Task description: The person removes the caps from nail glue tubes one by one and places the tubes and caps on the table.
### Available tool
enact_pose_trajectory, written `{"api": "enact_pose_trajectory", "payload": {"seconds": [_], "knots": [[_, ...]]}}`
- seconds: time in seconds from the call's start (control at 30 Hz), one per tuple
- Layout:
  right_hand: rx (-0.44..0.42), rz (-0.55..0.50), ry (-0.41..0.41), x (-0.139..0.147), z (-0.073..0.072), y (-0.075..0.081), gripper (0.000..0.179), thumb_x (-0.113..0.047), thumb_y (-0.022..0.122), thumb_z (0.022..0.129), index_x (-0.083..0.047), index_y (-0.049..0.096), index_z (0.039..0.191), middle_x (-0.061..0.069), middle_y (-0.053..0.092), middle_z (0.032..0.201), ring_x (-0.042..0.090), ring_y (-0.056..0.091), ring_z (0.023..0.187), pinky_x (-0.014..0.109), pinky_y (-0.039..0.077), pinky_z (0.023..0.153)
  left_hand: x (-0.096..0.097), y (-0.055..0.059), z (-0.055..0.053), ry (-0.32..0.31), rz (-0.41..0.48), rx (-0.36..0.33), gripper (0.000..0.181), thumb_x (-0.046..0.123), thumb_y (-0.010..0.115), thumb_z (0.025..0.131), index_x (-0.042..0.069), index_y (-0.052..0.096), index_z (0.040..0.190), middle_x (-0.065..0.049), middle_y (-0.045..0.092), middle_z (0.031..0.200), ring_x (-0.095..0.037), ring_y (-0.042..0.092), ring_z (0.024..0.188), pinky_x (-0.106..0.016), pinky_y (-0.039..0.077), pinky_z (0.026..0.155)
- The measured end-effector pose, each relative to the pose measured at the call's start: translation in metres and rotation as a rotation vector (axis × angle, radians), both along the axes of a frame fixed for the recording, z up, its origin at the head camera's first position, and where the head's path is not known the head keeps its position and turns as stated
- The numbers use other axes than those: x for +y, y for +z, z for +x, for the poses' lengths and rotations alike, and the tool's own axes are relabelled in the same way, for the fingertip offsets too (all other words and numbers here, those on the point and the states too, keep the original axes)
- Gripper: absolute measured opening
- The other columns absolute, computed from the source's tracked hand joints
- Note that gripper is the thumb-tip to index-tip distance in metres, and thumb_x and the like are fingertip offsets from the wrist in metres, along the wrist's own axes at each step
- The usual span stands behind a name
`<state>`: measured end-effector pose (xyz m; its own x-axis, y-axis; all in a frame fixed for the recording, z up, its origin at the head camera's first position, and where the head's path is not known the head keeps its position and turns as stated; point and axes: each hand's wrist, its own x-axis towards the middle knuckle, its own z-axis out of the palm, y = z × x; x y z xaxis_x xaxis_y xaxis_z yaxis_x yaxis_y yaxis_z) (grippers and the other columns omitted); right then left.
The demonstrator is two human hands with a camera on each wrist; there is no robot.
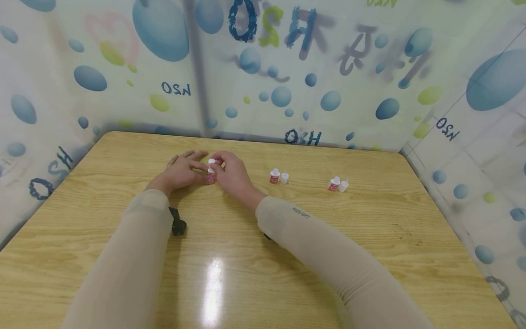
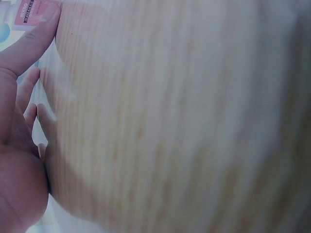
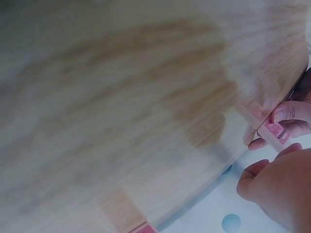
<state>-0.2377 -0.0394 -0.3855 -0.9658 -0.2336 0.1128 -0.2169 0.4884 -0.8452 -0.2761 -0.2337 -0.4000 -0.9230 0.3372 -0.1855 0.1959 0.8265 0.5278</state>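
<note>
A small nail glue bottle (image 1: pixel 212 175), with a pink-red label and white top, stands upright on the table between both hands. My left hand (image 1: pixel 182 172) holds it low down between thumb and a finger, its other fingers spread on the tabletop. The label (image 2: pixel 31 12) shows in the corner of the left wrist view, beside the left thumb. With curled fingers, my right hand (image 1: pixel 235 177) pinches the bottle's white cap (image 1: pixel 211 161) from the right. In the right wrist view, the left thumb presses the label side while the right fingertips are partly hidden.
Two similar bottles, one mid-table (image 1: pixel 274 176) and one farther right (image 1: pixel 334 184), each stand beside a small white piece (image 1: pixel 285 177) with a thin tip. The wooden table (image 1: pixel 230 274) backs onto a patterned curtain (image 1: pixel 255 105).
</note>
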Motion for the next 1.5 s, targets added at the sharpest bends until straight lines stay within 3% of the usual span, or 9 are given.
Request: {"api": "enact_pose_trajectory", "payload": {"seconds": [0.33,0.6,0.8,1.33,1.5], "knots": [[0.001,-0.065,-0.001,0.0029,0.0000,0.0015,0.024,-0.024,0.059,0.110,-0.010,0.066,0.128,0.005,0.065,0.117,0.013,0.059,0.083,0.019,0.050,0.065,0.0011,0.0025,0.0020,0.008,0.001,0.001,0.051,0.051,0.078,0.094,0.015,0.078,0.131,-0.014,0.025,0.178,-0.048,0.003,0.166,-0.073,-0.008,0.128],[0.017,-0.087,-0.014,0.0034,0.0003,0.0018,0.024,-0.026,0.056,0.112,-0.011,0.062,0.129,0.005,0.069,0.124,0.014,0.066,0.099,0.021,0.056,0.074,0.0001,0.0011,0.0019,0.005,0.005,0.000,0.046,0.046,0.077,0.095,0.015,0.078,0.130,-0.013,0.025,0.178,-0.047,0.003,0.166,-0.072,-0.008,0.129],[0.038,-0.097,-0.057,0.0044,0.0021,0.0058,0.024,-0.024,0.055,0.113,-0.011,0.062,0.131,0.005,0.070,0.119,0.015,0.064,0.096,0.022,0.055,0.075,-0.0005,0.0009,0.0018,-0.002,0.005,0.006,0.047,0.047,0.077,0.095,0.016,0.078,0.130,-0.013,0.025,0.178,-0.048,0.004,0.166,-0.073,-0.008,0.128],[0.171,-0.097,-0.104,0.0065,0.0016,0.0045,0.032,-0.025,0.052,0.114,-0.009,0.060,0.140,0.007,0.068,0.129,0.017,0.063,0.103,0.025,0.055,0.088,-0.0010,-0.0026,-0.0008,-0.003,-0.001,0.016,0.048,0.050,0.078,0.094,0.017,0.079,0.129,-0.011,0.026,0.178,-0.047,0.005,0.166,-0.073,-0.007,0.128],[0.264,-0.087,-0.077,0.0089,-0.0004,0.0036,0.038,-0.018,0.051,0.113,-0.012,0.061,0.150,0.010,0.067,0.121,0.018,0.062,0.097,0.023,0.053,0.082,-0.0017,-0.0028,-0.0005,-0.004,-0.004,0.014,0.048,0.050,0.077,0.094,0.016,0.079,0.129,-0.011,0.026,0.178,-0.047,0.005,0.166,-0.073,-0.007,0.129]]}}
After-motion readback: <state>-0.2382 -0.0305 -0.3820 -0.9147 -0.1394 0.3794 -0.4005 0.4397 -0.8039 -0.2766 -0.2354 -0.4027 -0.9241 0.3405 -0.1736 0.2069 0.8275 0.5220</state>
